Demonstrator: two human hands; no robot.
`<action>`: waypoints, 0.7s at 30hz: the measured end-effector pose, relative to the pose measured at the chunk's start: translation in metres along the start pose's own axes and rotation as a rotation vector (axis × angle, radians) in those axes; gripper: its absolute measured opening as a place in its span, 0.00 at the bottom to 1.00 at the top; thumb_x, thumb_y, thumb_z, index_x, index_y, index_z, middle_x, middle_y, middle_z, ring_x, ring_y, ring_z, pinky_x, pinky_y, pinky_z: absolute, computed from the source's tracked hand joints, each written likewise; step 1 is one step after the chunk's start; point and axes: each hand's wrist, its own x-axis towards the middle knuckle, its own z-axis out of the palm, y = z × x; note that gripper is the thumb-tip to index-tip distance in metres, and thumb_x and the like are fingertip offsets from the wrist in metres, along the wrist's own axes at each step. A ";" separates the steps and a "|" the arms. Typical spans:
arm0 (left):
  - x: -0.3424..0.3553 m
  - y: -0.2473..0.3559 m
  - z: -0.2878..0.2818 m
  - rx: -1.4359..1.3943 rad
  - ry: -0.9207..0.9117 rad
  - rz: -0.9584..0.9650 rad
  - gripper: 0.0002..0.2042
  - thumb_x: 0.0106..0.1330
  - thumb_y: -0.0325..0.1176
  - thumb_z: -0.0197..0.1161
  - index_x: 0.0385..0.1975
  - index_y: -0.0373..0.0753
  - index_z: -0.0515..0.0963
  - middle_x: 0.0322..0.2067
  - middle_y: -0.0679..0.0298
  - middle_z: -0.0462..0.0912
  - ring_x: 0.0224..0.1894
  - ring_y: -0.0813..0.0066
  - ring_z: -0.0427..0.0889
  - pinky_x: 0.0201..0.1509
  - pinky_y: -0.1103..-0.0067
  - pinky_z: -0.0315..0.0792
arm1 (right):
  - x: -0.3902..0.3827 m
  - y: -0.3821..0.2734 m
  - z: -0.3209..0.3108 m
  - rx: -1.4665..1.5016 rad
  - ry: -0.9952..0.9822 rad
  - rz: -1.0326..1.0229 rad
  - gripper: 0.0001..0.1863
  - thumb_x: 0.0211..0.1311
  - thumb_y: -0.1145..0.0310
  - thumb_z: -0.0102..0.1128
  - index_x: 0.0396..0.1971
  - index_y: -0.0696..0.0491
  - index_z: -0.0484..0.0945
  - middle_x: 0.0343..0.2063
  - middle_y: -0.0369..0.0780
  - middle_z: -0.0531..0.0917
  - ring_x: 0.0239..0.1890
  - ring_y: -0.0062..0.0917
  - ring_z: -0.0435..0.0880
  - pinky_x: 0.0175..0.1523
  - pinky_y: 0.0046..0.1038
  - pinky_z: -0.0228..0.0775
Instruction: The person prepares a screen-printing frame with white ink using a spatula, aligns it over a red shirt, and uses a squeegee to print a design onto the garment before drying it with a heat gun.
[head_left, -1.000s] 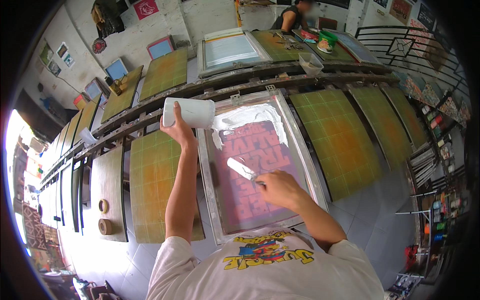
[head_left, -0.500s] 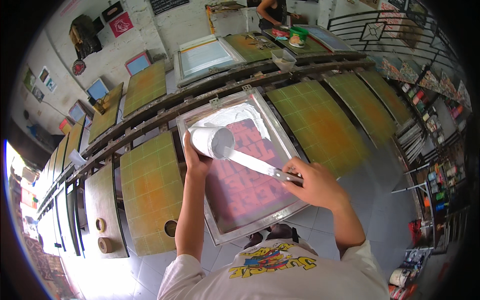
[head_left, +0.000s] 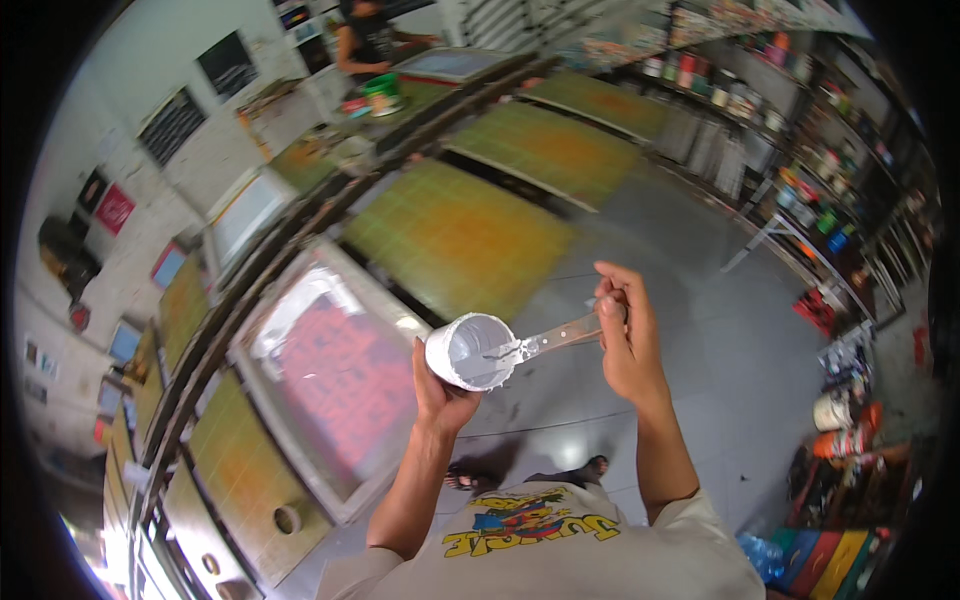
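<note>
My left hand [head_left: 440, 400] is closed around a white plastic tub [head_left: 437, 358], its rim smeared with white ink and its mouth partly facing me. A spatula [head_left: 565, 334] with a riveted brown handle rests in the tub, its blade inside and mostly hidden. Near the end of that handle, my right hand [head_left: 634, 345] pinches it between thumb and fingers. To the left of the tub lies a screen printing frame [head_left: 348, 508]. White ink is spread along the far part of its mesh, and pinkish lettering shows below, blurred.
Yellow-green printing boards [head_left: 460, 235] line a dark rail [head_left: 240, 285]. Shelves of bottles and jars [head_left: 735, 95] stand at the right, with a small rack [head_left: 780, 225] before them. At the back, a person [head_left: 370, 45] stands near a green bucket [head_left: 381, 90]. Grey floor tiles [head_left: 690, 440] lie beneath my hands.
My view has turned right. Both hands have carried the tub and spatula off the printing frame, over the floor. The spatula's blade now sits deeper in the tub.
</note>
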 end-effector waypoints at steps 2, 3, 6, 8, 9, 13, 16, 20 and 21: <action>0.020 -0.081 0.029 0.030 -0.007 -0.190 0.32 0.75 0.65 0.43 0.65 0.46 0.74 0.65 0.60 0.75 0.66 0.55 0.74 0.72 0.57 0.66 | -0.019 0.020 -0.085 0.009 0.118 0.008 0.18 0.76 0.67 0.53 0.60 0.56 0.72 0.41 0.39 0.75 0.43 0.22 0.74 0.46 0.25 0.68; 0.028 -0.121 0.045 0.067 0.062 -0.305 0.35 0.73 0.69 0.41 0.65 0.47 0.74 0.63 0.61 0.76 0.64 0.59 0.75 0.68 0.62 0.69 | -0.027 0.026 -0.125 -0.048 0.146 0.048 0.18 0.76 0.66 0.52 0.60 0.57 0.71 0.41 0.39 0.75 0.43 0.22 0.74 0.47 0.25 0.68; 0.055 -0.223 0.063 0.266 0.263 -0.572 0.39 0.69 0.74 0.41 0.64 0.49 0.74 0.58 0.63 0.79 0.57 0.64 0.77 0.60 0.68 0.70 | -0.060 0.037 -0.219 -0.176 0.255 0.217 0.19 0.78 0.64 0.50 0.62 0.57 0.69 0.40 0.39 0.73 0.42 0.22 0.73 0.48 0.26 0.68; 0.069 -0.291 0.079 0.287 0.191 -0.674 0.40 0.67 0.76 0.43 0.62 0.49 0.76 0.56 0.64 0.79 0.54 0.66 0.77 0.54 0.70 0.70 | -0.075 0.047 -0.279 -0.236 0.361 0.299 0.22 0.79 0.62 0.49 0.65 0.57 0.67 0.39 0.37 0.72 0.40 0.22 0.73 0.48 0.26 0.69; 0.086 -0.321 0.066 0.274 0.144 -0.730 0.40 0.67 0.76 0.43 0.63 0.48 0.75 0.58 0.62 0.78 0.55 0.64 0.77 0.55 0.69 0.71 | -0.082 0.051 -0.305 -0.197 0.436 0.291 0.23 0.79 0.61 0.48 0.66 0.57 0.66 0.39 0.37 0.72 0.39 0.21 0.73 0.47 0.26 0.69; 0.127 -0.434 0.086 0.285 0.133 -0.915 0.41 0.66 0.78 0.40 0.62 0.49 0.75 0.57 0.63 0.77 0.54 0.64 0.76 0.53 0.67 0.72 | -0.123 0.072 -0.398 -0.169 0.700 0.315 0.27 0.80 0.58 0.48 0.71 0.55 0.61 0.40 0.36 0.71 0.35 0.20 0.74 0.42 0.24 0.70; 0.156 -0.499 0.114 0.307 0.104 -0.992 0.31 0.66 0.68 0.49 0.54 0.48 0.79 0.51 0.65 0.82 0.51 0.67 0.79 0.50 0.69 0.73 | -0.137 0.092 -0.451 -0.233 0.816 0.429 0.29 0.79 0.57 0.50 0.72 0.55 0.60 0.40 0.36 0.71 0.34 0.18 0.75 0.39 0.22 0.70; 0.217 -0.581 0.150 0.340 0.041 -1.020 0.27 0.65 0.63 0.54 0.51 0.48 0.80 0.50 0.65 0.83 0.49 0.68 0.80 0.48 0.68 0.74 | -0.142 0.135 -0.520 -0.310 0.983 0.537 0.31 0.78 0.56 0.53 0.73 0.56 0.59 0.42 0.39 0.74 0.30 0.19 0.76 0.37 0.23 0.71; 0.237 -0.601 0.160 0.368 0.027 -1.039 0.30 0.65 0.65 0.53 0.54 0.47 0.79 0.51 0.64 0.82 0.50 0.68 0.79 0.49 0.67 0.74 | -0.141 0.149 -0.541 -0.333 1.010 0.572 0.32 0.77 0.56 0.54 0.73 0.56 0.59 0.43 0.40 0.75 0.29 0.19 0.77 0.37 0.23 0.72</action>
